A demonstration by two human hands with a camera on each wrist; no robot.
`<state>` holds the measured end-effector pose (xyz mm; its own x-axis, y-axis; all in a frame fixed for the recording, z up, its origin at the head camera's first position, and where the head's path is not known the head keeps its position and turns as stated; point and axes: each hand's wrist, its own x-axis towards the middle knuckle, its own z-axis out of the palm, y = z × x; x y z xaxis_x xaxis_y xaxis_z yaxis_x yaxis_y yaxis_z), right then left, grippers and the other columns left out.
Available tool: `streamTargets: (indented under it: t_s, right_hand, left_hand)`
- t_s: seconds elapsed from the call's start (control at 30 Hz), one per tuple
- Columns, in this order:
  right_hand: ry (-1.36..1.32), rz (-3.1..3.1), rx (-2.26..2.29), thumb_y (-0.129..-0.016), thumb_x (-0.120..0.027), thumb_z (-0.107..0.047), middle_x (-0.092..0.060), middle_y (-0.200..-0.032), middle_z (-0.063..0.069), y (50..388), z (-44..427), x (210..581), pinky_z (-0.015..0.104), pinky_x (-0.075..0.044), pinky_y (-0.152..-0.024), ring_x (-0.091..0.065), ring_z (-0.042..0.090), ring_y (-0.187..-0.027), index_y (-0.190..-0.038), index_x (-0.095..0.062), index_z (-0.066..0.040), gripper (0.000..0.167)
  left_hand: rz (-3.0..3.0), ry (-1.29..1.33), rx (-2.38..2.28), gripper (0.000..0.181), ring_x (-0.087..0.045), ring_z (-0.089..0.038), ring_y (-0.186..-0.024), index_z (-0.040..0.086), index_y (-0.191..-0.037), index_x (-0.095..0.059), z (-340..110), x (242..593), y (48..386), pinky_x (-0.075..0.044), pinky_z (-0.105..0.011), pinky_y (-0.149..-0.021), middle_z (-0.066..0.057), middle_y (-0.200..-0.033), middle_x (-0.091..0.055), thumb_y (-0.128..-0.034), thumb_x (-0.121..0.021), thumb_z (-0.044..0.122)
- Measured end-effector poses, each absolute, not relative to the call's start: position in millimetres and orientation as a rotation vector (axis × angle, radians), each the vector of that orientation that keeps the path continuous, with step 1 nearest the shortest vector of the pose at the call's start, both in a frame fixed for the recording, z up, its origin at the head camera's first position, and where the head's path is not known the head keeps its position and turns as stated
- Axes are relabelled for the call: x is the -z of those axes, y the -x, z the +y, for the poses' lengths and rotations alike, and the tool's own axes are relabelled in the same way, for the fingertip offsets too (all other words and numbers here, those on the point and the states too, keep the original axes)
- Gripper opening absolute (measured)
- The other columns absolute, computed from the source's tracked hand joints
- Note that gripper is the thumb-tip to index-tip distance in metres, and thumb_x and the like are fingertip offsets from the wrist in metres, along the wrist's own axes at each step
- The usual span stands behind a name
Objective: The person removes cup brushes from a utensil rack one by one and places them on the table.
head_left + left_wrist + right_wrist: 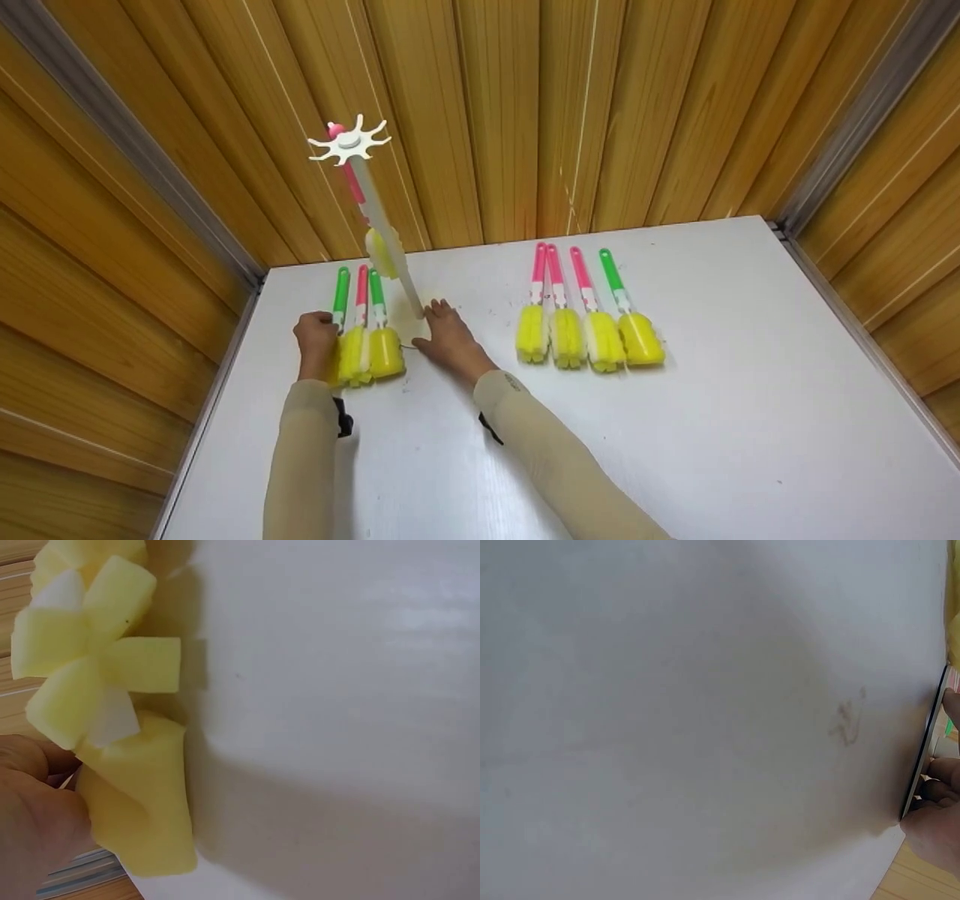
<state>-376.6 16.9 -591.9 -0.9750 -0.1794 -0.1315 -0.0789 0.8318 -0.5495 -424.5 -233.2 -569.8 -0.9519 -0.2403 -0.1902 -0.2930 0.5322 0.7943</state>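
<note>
At the left of the white table, my left hand (315,341) grips the leftmost sponge brush (341,296), which has a green handle. Its yellow sponge head (142,802) shows beside the thumb in the left wrist view. Next to it lie a pink-handled brush (356,352) with a petal-shaped head and another green-handled brush (386,352). My right hand (454,341) holds the base of a white stand (390,247), thumb and fingers about its right side. The base's edge (928,742) shows in the right wrist view. One pink-handled brush (352,184) hangs from the stand's hooked top.
Right of the stand lie three pink-handled brushes (568,337) and a green-handled one (641,337), side by side on the table (712,435). Wood-patterned walls (495,112) enclose the table at the back and both sides.
</note>
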Motion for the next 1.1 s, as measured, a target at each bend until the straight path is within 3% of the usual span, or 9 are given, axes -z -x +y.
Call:
streamTargets:
  t_s: [0.73, 0.9, 1.1]
  right_hand:
    - [0.221, 2.847, 0.841, -0.100, -0.063, -0.043, -0.026, -0.166, 0.011, 375.1, 17.3, 590.0, 0.042, -0.023, -0.123, -0.021, 0.027, -0.154, -0.158, -0.034, -0.006, 0.074]
    - [0.212, 2.855, 0.853, -0.100, -0.064, -0.042, -0.027, -0.166, 0.012, 373.5, 16.5, 588.6, 0.043, -0.024, -0.122, -0.023, 0.028, -0.154, -0.157, -0.036, -0.006, 0.074]
    - [0.210, 2.869, 0.840, -0.100, -0.064, -0.042, -0.028, -0.165, 0.013, 370.6, 17.1, 588.1, 0.043, -0.025, -0.122, -0.023, 0.030, -0.153, -0.157, -0.036, -0.004, 0.074]
  left_hand:
    - [2.864, 0.381, -1.255, 0.036, -0.054, -0.040, -0.128, -0.008, -0.134, -0.060, -225.9, 571.3, 421.2, -0.045, -0.051, -0.107, -0.027, -0.134, -0.059, -0.1000, -0.049, -0.004]
    - [2.976, 0.305, -1.332, 0.040, -0.053, -0.037, -0.129, -0.002, -0.140, -0.056, -218.5, 553.9, 425.0, -0.043, -0.049, -0.110, -0.023, -0.137, -0.058, -0.1013, -0.048, -0.005]
    - [3.050, 0.098, -1.688, 0.033, -0.057, -0.029, -0.124, 0.003, -0.137, -0.060, -193.9, 505.8, 420.5, -0.045, -0.042, -0.109, -0.015, -0.133, -0.063, -0.1059, -0.051, 0.008]
